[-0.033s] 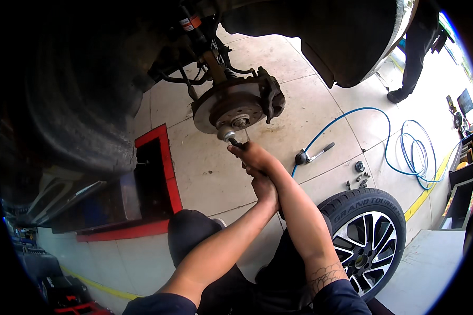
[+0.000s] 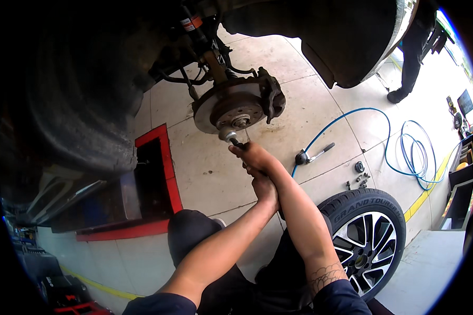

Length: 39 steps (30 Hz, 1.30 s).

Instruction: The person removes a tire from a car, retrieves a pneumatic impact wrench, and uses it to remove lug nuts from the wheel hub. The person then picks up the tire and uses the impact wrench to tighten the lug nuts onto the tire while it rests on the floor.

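A rusty brake disc (image 2: 206, 110) with its hub hangs under the raised car, its caliper (image 2: 273, 97) on the right side. Against the lower left of the hub face rests a hand-held tool (image 2: 228, 134) with a round silvery head and a black shaft. My right hand (image 2: 255, 156) is closed round the tool just behind the head. Below it my left hand (image 2: 265, 188) is closed too, partly behind my right wrist, gripping the tool's rear part. Most of the tool's body is hidden by my hands, and my forearms cross at the wrists.
A wheel with tyre (image 2: 347, 207) lies by my right knee, near several wheel bolts (image 2: 362, 181). An air tool (image 2: 302, 157) lies on the tiles with a blue hose (image 2: 373, 108). A red-edged floor pit (image 2: 172, 186) is at left. A person's leg (image 2: 411, 71) stands at far right.
The person at the far right has shifted slightly. My hands and the tool stay at the hub with hardly any visible movement.
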Each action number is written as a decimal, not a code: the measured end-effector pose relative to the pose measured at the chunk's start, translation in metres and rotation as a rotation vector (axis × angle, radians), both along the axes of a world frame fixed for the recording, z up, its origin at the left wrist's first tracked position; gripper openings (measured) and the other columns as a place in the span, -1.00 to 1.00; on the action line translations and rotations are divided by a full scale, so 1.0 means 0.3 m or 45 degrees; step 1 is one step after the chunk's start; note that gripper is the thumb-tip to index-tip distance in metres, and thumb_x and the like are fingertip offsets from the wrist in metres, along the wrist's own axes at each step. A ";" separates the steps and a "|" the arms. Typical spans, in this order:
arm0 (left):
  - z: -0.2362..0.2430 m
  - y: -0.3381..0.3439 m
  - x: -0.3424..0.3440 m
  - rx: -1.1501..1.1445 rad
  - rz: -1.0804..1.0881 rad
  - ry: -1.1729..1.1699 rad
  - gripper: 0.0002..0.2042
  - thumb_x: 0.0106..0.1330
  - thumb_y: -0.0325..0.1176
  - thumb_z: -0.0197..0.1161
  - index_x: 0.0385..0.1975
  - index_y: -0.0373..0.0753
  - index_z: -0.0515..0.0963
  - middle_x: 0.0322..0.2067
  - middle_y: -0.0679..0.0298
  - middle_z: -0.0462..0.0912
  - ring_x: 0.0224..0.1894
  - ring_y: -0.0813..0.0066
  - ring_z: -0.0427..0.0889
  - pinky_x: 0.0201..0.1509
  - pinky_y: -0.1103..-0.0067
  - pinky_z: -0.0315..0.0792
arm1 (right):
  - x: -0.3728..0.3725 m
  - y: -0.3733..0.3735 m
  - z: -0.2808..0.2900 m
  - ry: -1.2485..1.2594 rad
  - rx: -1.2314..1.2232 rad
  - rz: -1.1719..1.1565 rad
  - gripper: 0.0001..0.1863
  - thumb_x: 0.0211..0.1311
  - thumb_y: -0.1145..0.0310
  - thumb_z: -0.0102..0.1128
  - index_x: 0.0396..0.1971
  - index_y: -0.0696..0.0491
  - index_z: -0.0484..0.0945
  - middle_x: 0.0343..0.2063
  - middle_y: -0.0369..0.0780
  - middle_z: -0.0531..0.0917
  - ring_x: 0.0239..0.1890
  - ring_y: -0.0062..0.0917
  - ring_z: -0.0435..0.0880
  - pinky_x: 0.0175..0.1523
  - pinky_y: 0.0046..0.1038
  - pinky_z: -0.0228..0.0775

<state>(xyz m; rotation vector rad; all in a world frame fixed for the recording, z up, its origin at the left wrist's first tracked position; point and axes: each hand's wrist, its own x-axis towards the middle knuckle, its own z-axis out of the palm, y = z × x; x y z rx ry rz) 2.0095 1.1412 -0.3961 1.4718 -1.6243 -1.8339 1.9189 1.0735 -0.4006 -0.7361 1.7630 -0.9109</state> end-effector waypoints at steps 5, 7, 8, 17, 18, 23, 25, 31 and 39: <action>-0.044 -0.014 0.009 0.073 0.083 0.069 -0.42 0.40 0.12 0.16 0.02 -0.36 0.32 -0.18 0.01 0.66 -0.12 0.17 0.68 -0.09 0.26 0.54 | 0.012 -0.003 0.058 -0.018 -0.033 0.007 -0.32 0.35 -0.17 0.18 -0.40 0.31 0.57 -0.61 -0.12 0.61 -0.56 -0.37 0.59 -0.35 -0.24 0.44; -0.057 -0.014 0.010 0.068 0.119 0.090 -0.43 0.40 0.12 0.17 -0.02 -0.38 0.37 -0.20 0.02 0.66 -0.13 0.18 0.68 -0.09 0.26 0.53 | 0.008 0.001 0.068 -0.021 -0.063 0.016 -0.34 0.36 -0.16 0.18 -0.42 0.29 0.56 -0.63 -0.15 0.59 -0.58 -0.40 0.56 -0.39 -0.26 0.43; -0.063 -0.016 0.015 0.086 0.133 0.085 -0.44 0.40 0.11 0.17 -0.04 -0.39 0.39 -0.21 0.02 0.66 -0.13 0.19 0.68 -0.09 0.26 0.53 | 0.008 0.000 0.051 -0.003 -0.064 0.018 -0.34 0.36 -0.18 0.17 -0.42 0.28 0.56 -0.63 -0.16 0.58 -0.59 -0.43 0.56 -0.41 -0.28 0.42; -0.002 -0.010 0.016 0.293 0.287 0.155 -0.44 0.43 0.14 0.12 -0.08 -0.39 0.45 -0.20 0.03 0.67 -0.13 0.21 0.68 -0.10 0.27 0.50 | 0.020 0.002 0.061 -0.059 -0.076 -0.011 -0.33 0.36 -0.24 0.16 -0.48 0.19 0.51 -0.64 -0.24 0.55 -0.62 -0.54 0.53 -0.46 -0.37 0.41; 0.006 -0.006 0.016 0.299 0.317 0.176 -0.43 0.43 0.14 0.12 -0.08 -0.39 0.45 -0.20 0.03 0.67 -0.13 0.21 0.68 -0.10 0.27 0.50 | 0.023 0.003 0.068 -0.070 -0.087 -0.014 -0.33 0.36 -0.24 0.15 -0.49 0.19 0.50 -0.64 -0.25 0.55 -0.62 -0.54 0.52 -0.46 -0.37 0.41; -0.013 0.003 0.022 0.018 0.125 0.084 -0.40 0.42 0.15 0.13 -0.03 -0.41 0.41 -0.20 0.01 0.66 -0.14 0.18 0.68 -0.10 0.26 0.51 | 0.014 0.016 0.067 -0.001 -0.075 -0.007 -0.33 0.37 -0.25 0.14 -0.49 0.17 0.49 -0.64 -0.26 0.55 -0.63 -0.55 0.51 -0.46 -0.37 0.43; -0.002 0.010 0.020 0.015 0.138 0.141 -0.37 0.43 0.19 0.06 0.02 -0.41 0.39 -0.17 0.02 0.65 -0.11 0.19 0.67 -0.07 0.27 0.51 | 0.017 0.018 0.085 -0.006 -0.111 -0.036 -0.33 0.37 -0.25 0.14 -0.48 0.17 0.48 -0.65 -0.25 0.55 -0.63 -0.54 0.52 -0.45 -0.37 0.44; 0.036 0.026 0.005 0.071 0.197 0.357 -0.18 0.51 0.38 -0.34 0.17 -0.38 0.42 0.02 0.13 0.59 0.04 0.30 0.59 0.11 0.39 0.49 | -0.002 0.059 0.161 0.023 -0.190 -0.117 -0.33 0.39 -0.25 0.12 -0.48 0.18 0.48 -0.65 -0.24 0.55 -0.61 -0.54 0.54 -0.44 -0.36 0.44; 0.048 0.025 -0.021 0.111 0.031 0.186 -0.15 0.50 0.40 -0.34 0.13 -0.42 0.46 -0.03 0.07 0.62 0.02 0.27 0.61 0.08 0.36 0.49 | -0.055 0.117 0.169 0.034 -0.235 -0.364 -0.33 0.39 -0.21 0.16 -0.56 0.19 0.46 -0.67 -0.23 0.54 -0.61 -0.52 0.50 -0.43 -0.32 0.41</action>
